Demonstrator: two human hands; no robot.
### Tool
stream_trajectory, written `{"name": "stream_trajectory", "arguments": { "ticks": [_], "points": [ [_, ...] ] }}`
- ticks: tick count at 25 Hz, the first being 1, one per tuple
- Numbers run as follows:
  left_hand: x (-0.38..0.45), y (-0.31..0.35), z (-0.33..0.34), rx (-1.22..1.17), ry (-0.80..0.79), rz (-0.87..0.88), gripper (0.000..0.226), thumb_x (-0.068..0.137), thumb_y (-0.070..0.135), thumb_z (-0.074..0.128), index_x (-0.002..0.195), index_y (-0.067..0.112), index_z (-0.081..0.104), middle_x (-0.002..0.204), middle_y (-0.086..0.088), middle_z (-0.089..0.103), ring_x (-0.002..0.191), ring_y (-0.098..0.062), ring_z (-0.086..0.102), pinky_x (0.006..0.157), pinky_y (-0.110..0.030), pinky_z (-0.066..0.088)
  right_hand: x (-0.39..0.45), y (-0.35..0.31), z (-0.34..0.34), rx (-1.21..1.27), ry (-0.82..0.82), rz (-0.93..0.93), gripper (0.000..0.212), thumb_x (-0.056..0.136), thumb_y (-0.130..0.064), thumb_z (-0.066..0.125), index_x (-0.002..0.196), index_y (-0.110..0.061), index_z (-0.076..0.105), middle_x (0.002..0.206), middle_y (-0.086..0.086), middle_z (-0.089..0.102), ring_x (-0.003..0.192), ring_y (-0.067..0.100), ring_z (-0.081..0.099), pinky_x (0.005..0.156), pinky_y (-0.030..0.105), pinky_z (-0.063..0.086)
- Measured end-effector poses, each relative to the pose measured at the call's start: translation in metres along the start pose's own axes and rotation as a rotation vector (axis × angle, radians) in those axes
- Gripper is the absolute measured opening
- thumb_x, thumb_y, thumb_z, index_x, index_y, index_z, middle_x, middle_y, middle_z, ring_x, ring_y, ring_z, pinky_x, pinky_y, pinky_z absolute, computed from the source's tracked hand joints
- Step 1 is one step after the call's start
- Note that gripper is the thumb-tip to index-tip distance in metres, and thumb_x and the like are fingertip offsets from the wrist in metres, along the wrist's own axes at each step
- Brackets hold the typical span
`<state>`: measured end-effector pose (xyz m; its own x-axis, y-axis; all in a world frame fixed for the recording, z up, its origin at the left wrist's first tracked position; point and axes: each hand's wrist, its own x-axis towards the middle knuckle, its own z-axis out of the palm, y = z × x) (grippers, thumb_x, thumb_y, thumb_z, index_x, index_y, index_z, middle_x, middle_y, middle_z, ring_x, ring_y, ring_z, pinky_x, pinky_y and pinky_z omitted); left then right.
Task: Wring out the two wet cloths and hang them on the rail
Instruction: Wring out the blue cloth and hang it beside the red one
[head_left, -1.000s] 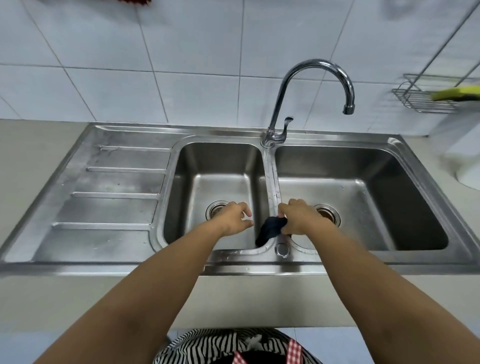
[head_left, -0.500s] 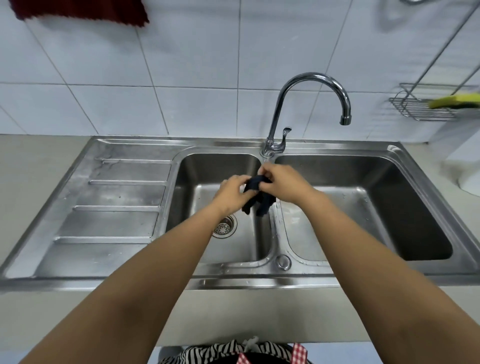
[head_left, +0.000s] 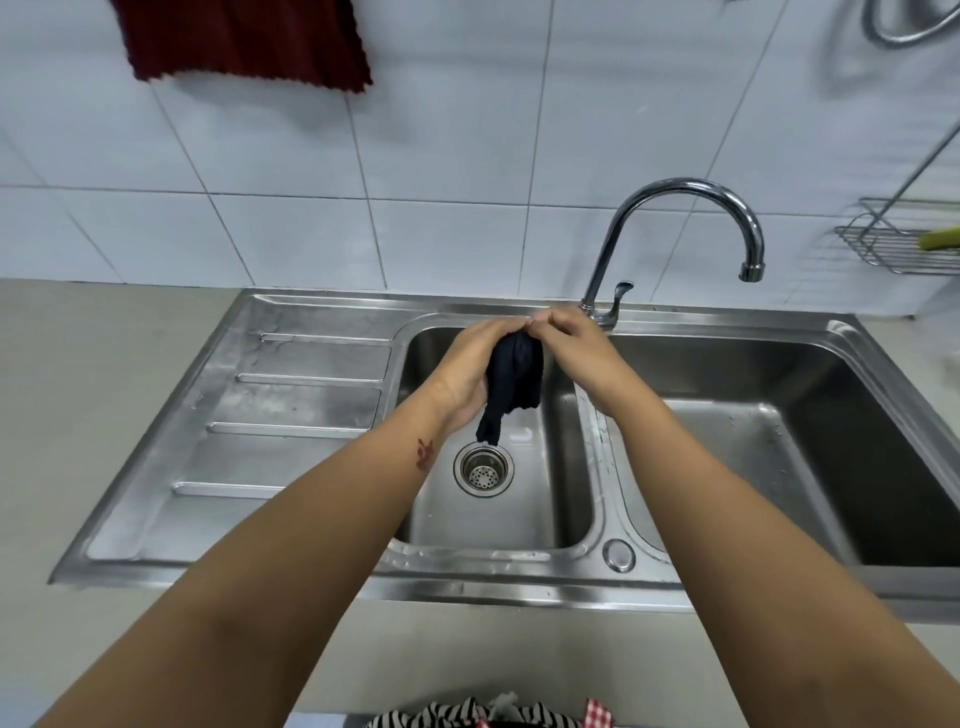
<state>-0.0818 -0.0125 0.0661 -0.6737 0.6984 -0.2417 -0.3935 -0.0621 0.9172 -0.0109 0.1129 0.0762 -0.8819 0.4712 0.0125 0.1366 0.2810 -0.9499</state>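
A dark navy cloth (head_left: 511, 382) hangs bunched between both hands above the left basin (head_left: 550, 499) of the steel sink. My left hand (head_left: 467, 371) cups it from the left, and my right hand (head_left: 569, 343) pinches its top from the right. A twisted tail of the cloth dangles toward the drain (head_left: 483, 469). A dark red cloth (head_left: 244, 39) hangs flat against the tiled wall at the upper left; the rail it hangs from is out of view.
A curved chrome tap (head_left: 675, 228) stands behind the divider, its spout over the right basin (head_left: 810, 436). The ribbed drainboard (head_left: 270, 410) lies to the left. A wire rack (head_left: 893, 244) with a yellow-green item hangs on the wall at right.
Both hands have lifted the dark cloth from the sink's front divider up and back over the left basin. The view has tilted up, showing the red cloth on the wall.
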Motion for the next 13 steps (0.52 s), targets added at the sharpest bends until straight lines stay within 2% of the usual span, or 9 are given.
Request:
{"name": "stream_trajectory", "arguments": {
  "ticks": [2,3,4,6,8,10,12,13],
  "points": [
    [-0.003,0.003,-0.005,0.037,0.049,0.02,0.04,0.088,0.028,0.066,0.113,-0.002,0.062,0.102,-0.019,0.067,0.095,-0.026,0.065,0.095,-0.041,0.05,0.001,0.001,0.011,0.018,0.011,0.002,0.025,0.091,-0.016,0.055,0.091,0.007,0.067,0.089,0.005,0.057,0.089,0.009,0.054,0.076,0.009,0.04],
    [-0.004,0.004,-0.008,0.074,0.071,0.026,0.041,0.086,0.031,0.069,0.11,-0.001,0.062,0.099,-0.018,0.068,0.093,-0.025,0.066,0.093,-0.039,0.051,0.002,0.002,0.017,0.012,0.025,0.013,0.027,0.088,-0.02,0.057,0.088,0.005,0.067,0.093,0.009,0.057,0.093,0.011,0.053,0.078,0.012,0.039],
    [-0.005,0.004,-0.009,0.11,0.087,0.029,0.042,0.084,0.034,0.071,0.108,0.001,0.061,0.096,-0.017,0.069,0.089,-0.024,0.067,0.09,-0.037,0.053,0.003,0.004,0.021,0.022,0.031,0.017,0.03,0.083,-0.026,0.059,0.083,0.003,0.064,0.096,0.014,0.056,0.095,0.015,0.053,0.081,0.018,0.04],
    [-0.004,0.006,-0.011,0.127,0.117,0.034,0.034,0.084,0.032,0.071,0.099,0.006,0.057,0.084,-0.013,0.067,0.079,-0.021,0.066,0.076,-0.032,0.055,0.005,0.007,0.031,0.117,0.063,0.054,0.027,0.073,-0.034,0.061,0.077,-0.009,0.053,0.093,0.014,0.056,0.088,0.018,0.055,0.081,0.031,0.042],
    [-0.001,0.011,-0.012,0.04,0.15,0.004,0.025,0.086,0.027,0.07,0.09,0.011,0.051,0.074,-0.009,0.065,0.067,-0.02,0.064,0.065,-0.031,0.053,0.003,0.008,0.038,0.333,0.086,0.124,0.028,0.078,-0.037,0.064,0.088,-0.018,0.046,0.085,0.004,0.059,0.077,0.013,0.058,0.077,0.034,0.044],
    [0.005,0.018,-0.013,-0.047,0.148,-0.098,0.02,0.087,0.025,0.067,0.084,0.011,0.053,0.065,-0.007,0.064,0.058,-0.02,0.061,0.062,-0.031,0.051,-0.003,0.005,0.046,0.575,-0.031,0.258,0.037,0.089,-0.053,0.055,0.101,-0.018,0.053,0.085,0.0,0.065,0.078,0.012,0.063,0.075,0.03,0.047],
    [0.012,0.022,-0.016,-0.074,0.14,-0.209,0.024,0.089,0.029,0.065,0.079,0.009,0.058,0.06,-0.006,0.061,0.054,-0.02,0.06,0.061,-0.031,0.051,-0.011,0.006,0.054,0.66,-0.261,0.384,0.062,0.084,-0.069,0.044,0.114,-0.017,0.06,0.096,0.006,0.072,0.093,0.022,0.068,0.077,0.035,0.054],
    [0.015,0.025,-0.017,-0.075,0.166,-0.244,0.027,0.089,0.032,0.065,0.079,0.008,0.059,0.061,-0.006,0.061,0.055,-0.021,0.06,0.062,-0.031,0.052,-0.014,0.006,0.06,0.65,-0.36,0.439,0.07,0.079,-0.073,0.046,0.12,-0.018,0.059,0.102,0.008,0.072,0.097,0.028,0.069,0.076,0.039,0.057]
  ]
}}
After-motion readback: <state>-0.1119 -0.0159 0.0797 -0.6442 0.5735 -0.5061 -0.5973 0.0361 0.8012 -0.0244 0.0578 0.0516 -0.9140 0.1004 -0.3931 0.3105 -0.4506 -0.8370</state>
